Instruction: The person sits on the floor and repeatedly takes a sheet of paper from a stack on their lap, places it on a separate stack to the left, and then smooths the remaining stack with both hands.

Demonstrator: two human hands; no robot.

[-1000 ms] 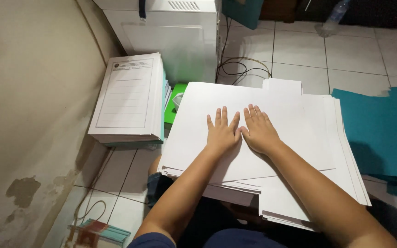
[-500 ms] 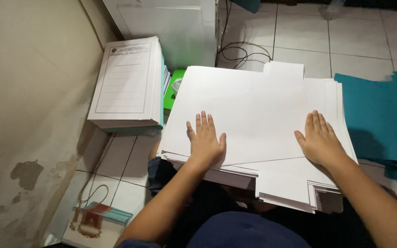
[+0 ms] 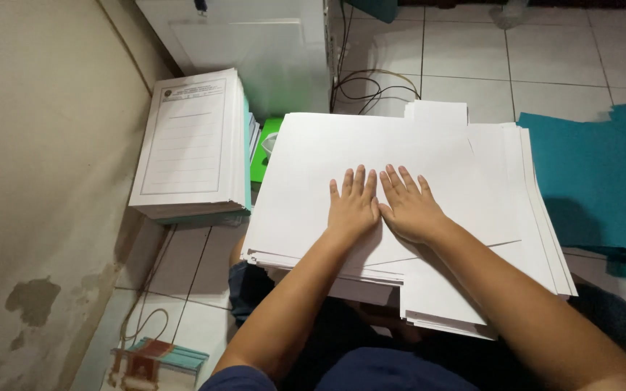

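Observation:
A thick pile of large white sheets point(image 3: 313, 166) rests across my lap, its top sheet folded with a small tab at the far edge. My left hand point(image 3: 353, 206) lies flat on the middle of the top sheet, fingers spread. Right beside it, thumb edges touching, my right hand point(image 3: 409, 206) presses flat on the same sheet. Neither hand grips anything.
A stack of printed white forms point(image 3: 190, 141) stands on the tiled floor at the left, next to a stained wall point(image 3: 30, 181). A white machine point(image 3: 255, 51) with cables point(image 3: 371, 83) is behind. Teal sheets point(image 3: 603, 181) lie at the right. A small green item point(image 3: 264, 148) peeks out beside the pile.
Half a second ago my hands were spread apart on the sheet; both have slid back together at its middle, as they were a second ago.

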